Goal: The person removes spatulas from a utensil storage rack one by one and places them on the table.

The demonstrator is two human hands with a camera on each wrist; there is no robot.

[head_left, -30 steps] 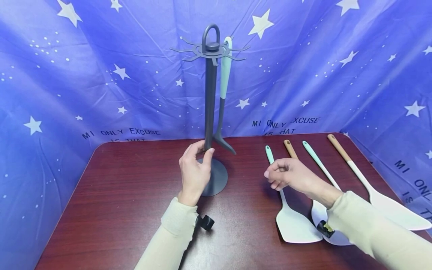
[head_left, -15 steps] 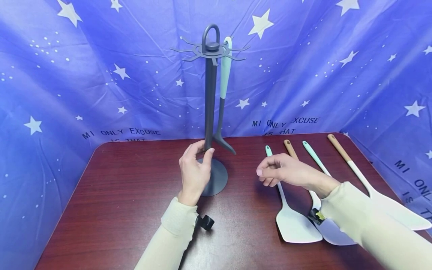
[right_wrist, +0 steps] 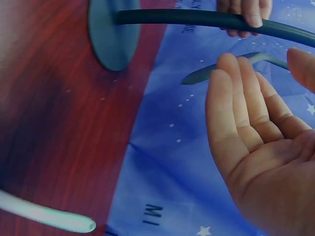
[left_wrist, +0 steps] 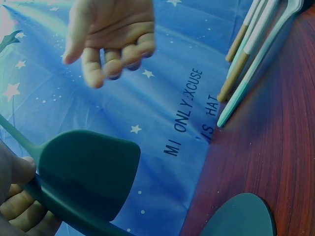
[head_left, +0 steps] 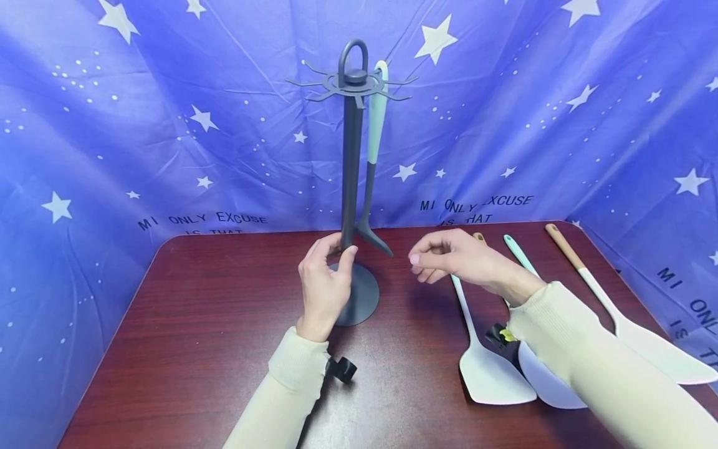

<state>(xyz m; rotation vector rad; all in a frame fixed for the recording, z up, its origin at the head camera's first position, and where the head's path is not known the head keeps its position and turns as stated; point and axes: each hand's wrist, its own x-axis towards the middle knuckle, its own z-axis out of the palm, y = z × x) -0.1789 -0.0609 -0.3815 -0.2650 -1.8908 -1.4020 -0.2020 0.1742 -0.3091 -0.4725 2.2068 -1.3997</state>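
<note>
My left hand (head_left: 325,287) grips the dark grey pole (head_left: 351,162) of an upright utensil stand low down, just above its round base (head_left: 363,299). From the stand's hooked top ring (head_left: 354,84) hangs a turner (head_left: 377,125) with a mint handle and a dark head; in the left wrist view its broad blade (left_wrist: 88,172) shows near the fingers. To the right of the stand, my right hand (head_left: 460,255) is raised over the table, holding nothing. Its fingers (right_wrist: 221,113) are loosely bent and apart from the turner in the right wrist view.
On the table's right side lies a white turner (head_left: 496,377), its handle top hidden behind my right hand. Beside it are utensils with a wooden handle (head_left: 479,238) and a mint handle (head_left: 518,252), partly covered by my arm, and a wooden-handled white turner (head_left: 563,246). A starry blue curtain (head_left: 252,156) stands behind.
My right hand has moved left and farther from me, off the utensils and closer to the stand. The left hand keeps its grip on the pole.
</note>
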